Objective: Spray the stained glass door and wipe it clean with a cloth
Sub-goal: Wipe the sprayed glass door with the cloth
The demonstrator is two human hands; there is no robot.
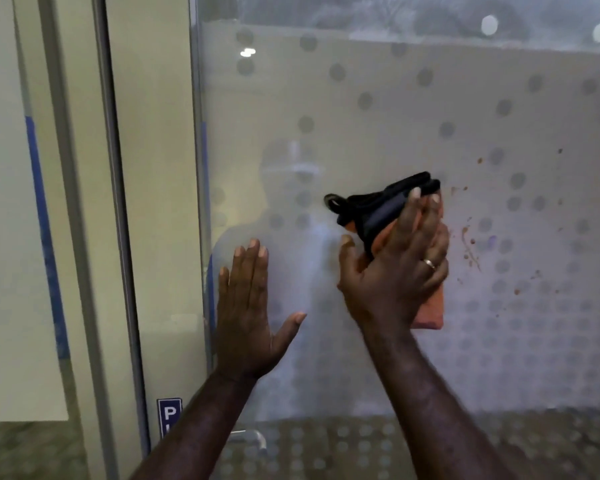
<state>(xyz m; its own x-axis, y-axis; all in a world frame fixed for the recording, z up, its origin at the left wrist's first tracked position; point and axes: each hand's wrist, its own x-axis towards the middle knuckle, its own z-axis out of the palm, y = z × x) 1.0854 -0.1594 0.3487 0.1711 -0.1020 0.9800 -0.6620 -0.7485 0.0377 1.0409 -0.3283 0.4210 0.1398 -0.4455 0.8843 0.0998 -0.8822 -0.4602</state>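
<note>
The frosted glass door (pixel 378 109) with a grey dot pattern fills the view. Brown stain specks (pixel 470 249) dot the glass to the right of my right hand. My right hand (pixel 395 268) presses a folded orange and black cloth (pixel 374 209) flat against the glass at mid height. My left hand (pixel 248 306) lies flat on the glass with fingers spread, to the left of the cloth and a little lower. No spray bottle is in view.
A metal door frame (pixel 118 202) and a cream wall panel (pixel 160 168) stand at the left. A blue sign (pixel 168 415) sits low beside the frame. A metal handle (pixel 253 439) shows near the bottom of the door.
</note>
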